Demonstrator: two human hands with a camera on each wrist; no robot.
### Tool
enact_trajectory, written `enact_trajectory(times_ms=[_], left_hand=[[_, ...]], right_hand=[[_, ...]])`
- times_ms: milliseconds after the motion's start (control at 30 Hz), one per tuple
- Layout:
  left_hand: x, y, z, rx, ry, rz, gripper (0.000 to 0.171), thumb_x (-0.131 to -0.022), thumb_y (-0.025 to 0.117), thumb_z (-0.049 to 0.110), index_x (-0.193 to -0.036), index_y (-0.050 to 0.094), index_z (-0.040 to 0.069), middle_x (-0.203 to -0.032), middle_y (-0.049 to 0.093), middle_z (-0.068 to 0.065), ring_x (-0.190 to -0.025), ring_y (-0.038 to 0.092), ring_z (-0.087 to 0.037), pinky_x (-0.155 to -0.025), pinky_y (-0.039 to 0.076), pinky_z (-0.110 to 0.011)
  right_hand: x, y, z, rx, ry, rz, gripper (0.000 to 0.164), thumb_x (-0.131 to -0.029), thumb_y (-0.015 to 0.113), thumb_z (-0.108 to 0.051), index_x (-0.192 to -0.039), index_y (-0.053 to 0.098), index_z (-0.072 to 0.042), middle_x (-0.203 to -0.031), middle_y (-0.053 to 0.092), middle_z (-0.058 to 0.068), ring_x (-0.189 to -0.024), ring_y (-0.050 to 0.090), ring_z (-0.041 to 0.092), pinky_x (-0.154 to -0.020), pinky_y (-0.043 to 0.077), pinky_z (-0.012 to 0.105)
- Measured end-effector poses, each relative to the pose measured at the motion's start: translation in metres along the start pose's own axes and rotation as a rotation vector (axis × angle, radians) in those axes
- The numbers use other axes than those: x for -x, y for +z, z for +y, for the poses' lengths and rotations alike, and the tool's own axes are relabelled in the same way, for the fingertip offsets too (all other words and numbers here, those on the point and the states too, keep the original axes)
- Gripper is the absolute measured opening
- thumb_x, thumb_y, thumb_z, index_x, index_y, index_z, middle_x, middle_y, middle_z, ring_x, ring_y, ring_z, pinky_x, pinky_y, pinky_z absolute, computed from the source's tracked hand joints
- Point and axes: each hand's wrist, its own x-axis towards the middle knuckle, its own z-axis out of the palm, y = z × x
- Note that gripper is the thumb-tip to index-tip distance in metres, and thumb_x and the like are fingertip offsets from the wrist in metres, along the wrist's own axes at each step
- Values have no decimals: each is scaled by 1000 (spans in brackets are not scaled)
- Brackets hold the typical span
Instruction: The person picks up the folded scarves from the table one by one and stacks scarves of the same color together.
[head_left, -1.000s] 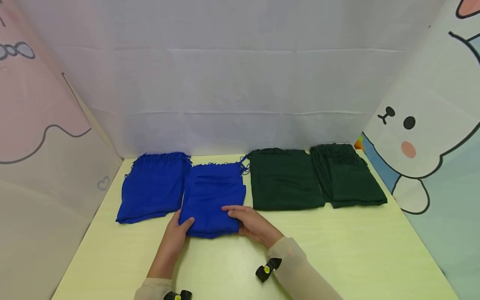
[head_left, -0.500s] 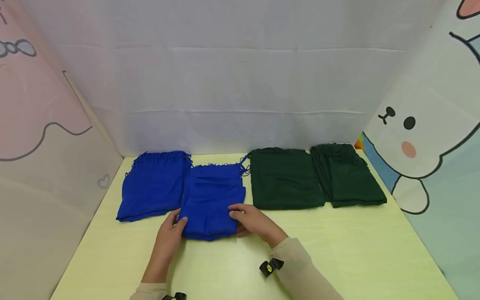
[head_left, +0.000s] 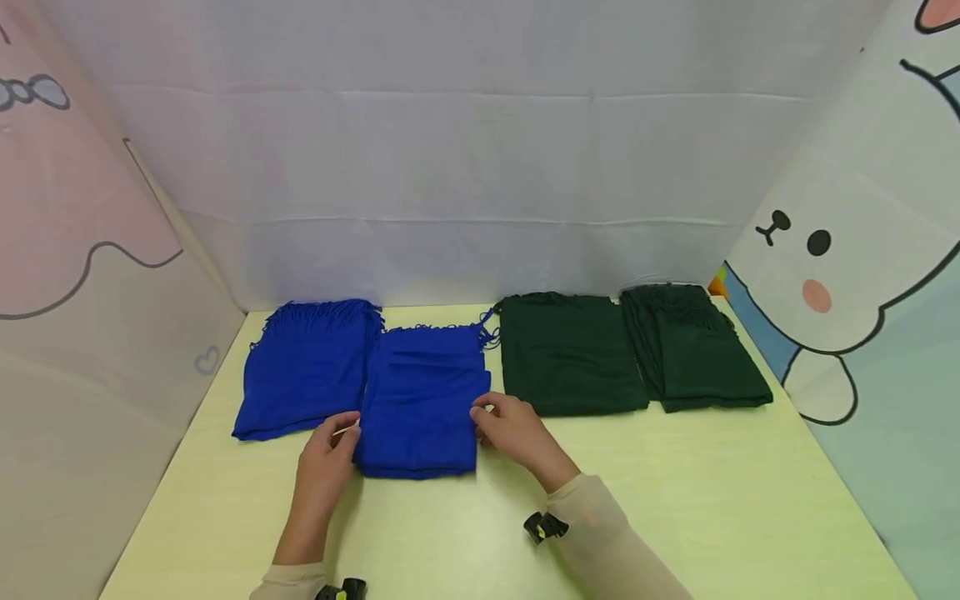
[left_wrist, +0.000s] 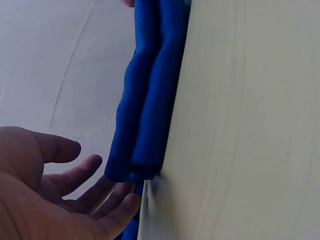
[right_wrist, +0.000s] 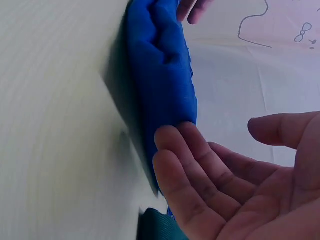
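A folded blue scarf with a fringed far edge lies flat on the table between the two hands. My left hand is at its left side; in the left wrist view the thumb stands apart from the cloth and the fingers are spread loosely by its folded corner. On the scarf's right side is my right hand. In the right wrist view its fingertips touch the folded edge, with the thumb well away. Neither hand pinches the cloth.
Left of it lies another folded blue scarf, fringe toward the back. Two folded dark green scarves, one nearer and one at the far right, lie to the right. A white cloth wall closes the table's back.
Both hands have let go of the middle blue scarf's near corners; the thumbs came off it. The left hand moved outward left, the right slightly right and back. The scarf's near part now lies flatter.
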Motion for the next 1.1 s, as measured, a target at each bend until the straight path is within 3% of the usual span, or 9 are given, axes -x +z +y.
enact_trajectory(times_ms=[133, 333, 500, 600, 700, 833, 900, 1000, 1100], left_hand=[[-4, -10, -1, -29, 13, 97, 36, -105, 49, 28, -135, 59, 11, -141, 52, -11, -124, 52, -28, -95, 45, -45], [-17, -44, -9, -71, 30, 273, 37, -105, 47, 28, -133, 60, 8, -138, 51, -16, -123, 50, -34, -94, 41, -51], [-28, -73, -24, -37, -74, 397, 39, -104, 46, 28, -136, 59, 8, -137, 53, -14, -120, 50, -30, -84, 41, -37], [-34, -87, -33, 18, -167, 428, 43, -103, 46, 30, -141, 54, 10, -142, 49, -12, -122, 48, -27, -80, 41, -31], [-41, -98, -42, 58, -217, 448, 48, -102, 47, 30, -144, 50, 9, -145, 44, -13, -117, 45, -26, -79, 39, -30], [-51, -108, -48, 258, -290, 457, 52, -101, 48, 26, -149, 43, 9, -139, 43, -6, -113, 44, -17, -91, 42, -29], [-54, -110, -46, 416, -329, 432, 56, -102, 47, 26, -154, 34, 12, -146, 37, -5, -125, 42, -17, -104, 42, -30], [-59, -112, -42, 690, -350, 373, 59, -104, 44, 24, -159, 22, 18, -161, 18, -6, -146, 23, -17, -117, 31, -39], [-62, -115, -38, 922, -375, 298, 61, -106, 40, 20, -161, 12, 24, -165, 1, 2, -151, 7, -13, -118, 22, -44]], right_hand=[[-1, 1, -8, 56, -40, 39, 28, -101, 55, -30, -115, 69, -10, -89, 68, 2, -78, 63, 18, -65, 50, 32], [-4, 7, -19, 94, -90, 67, 26, -100, 55, -31, -112, 70, -13, -97, 68, -3, -85, 59, 16, -73, 50, 34], [-4, 15, -22, 88, -115, 52, 26, -101, 56, -30, -113, 70, -12, -101, 70, -2, -89, 61, 15, -80, 53, 36], [-4, 18, -22, 73, -123, 40, 27, -101, 56, -29, -114, 70, -10, -103, 70, -2, -91, 61, 16, -83, 53, 38], [-4, 20, -23, 66, -126, 33, 28, -101, 56, -28, -116, 69, -9, -104, 69, -2, -92, 61, 16, -83, 53, 38], [-4, 22, -24, 63, -125, 26, 30, -102, 55, -30, -118, 69, -9, -105, 69, -3, -93, 61, 15, -84, 52, 37], [-4, 22, -24, 60, -135, 30, 29, -102, 55, -29, -117, 69, -9, -106, 69, -2, -94, 61, 16, -84, 52, 38], [-4, 22, -23, 56, -146, 43, 28, -101, 55, -27, -117, 69, -8, -105, 69, -1, -93, 62, 16, -84, 52, 38], [-5, 22, -21, 51, -155, 57, 26, -101, 55, -25, -115, 70, -7, -102, 69, -1, -91, 61, 16, -82, 52, 37]])
